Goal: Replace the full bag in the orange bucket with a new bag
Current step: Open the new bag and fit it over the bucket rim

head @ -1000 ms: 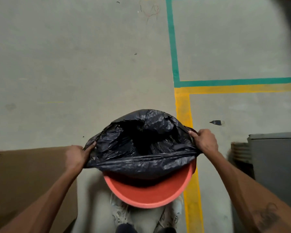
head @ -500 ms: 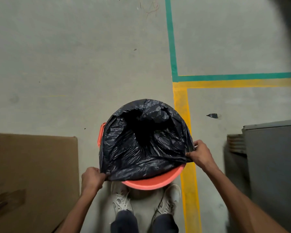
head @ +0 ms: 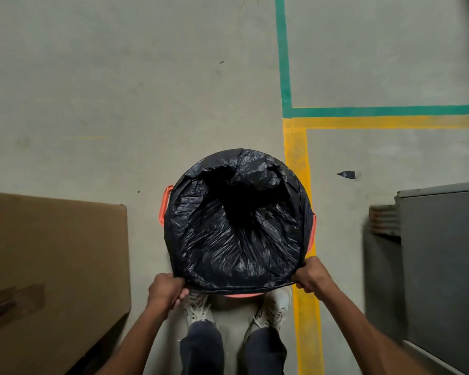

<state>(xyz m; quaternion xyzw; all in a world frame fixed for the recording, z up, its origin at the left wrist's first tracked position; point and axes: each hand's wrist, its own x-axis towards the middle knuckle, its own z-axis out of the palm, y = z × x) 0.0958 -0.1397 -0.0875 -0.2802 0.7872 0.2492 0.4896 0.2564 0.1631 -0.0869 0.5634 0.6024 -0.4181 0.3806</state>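
A black plastic bag (head: 238, 234) lines the orange bucket (head: 164, 207), which stands on the concrete floor just in front of my feet. The bag's mouth is stretched over nearly the whole rim; only the orange handles at the left and right and a sliver of near rim show. My left hand (head: 166, 289) grips the bag's edge at the near left of the rim. At the near right, my right hand (head: 310, 274) pinches the same edge, which runs taut between both hands.
A brown cardboard box (head: 52, 266) stands close on the left. A grey cabinet (head: 441, 255) rises on the right. Yellow floor tape (head: 298, 185) and green floor tape (head: 283, 63) run past the bucket's right side. A small dark scrap (head: 346, 174) lies beyond the yellow line.
Both hands have drawn the bag's edge toward me and down over the near rim. The bag now covers almost the whole bucket opening, where a wide orange crescent showed before.
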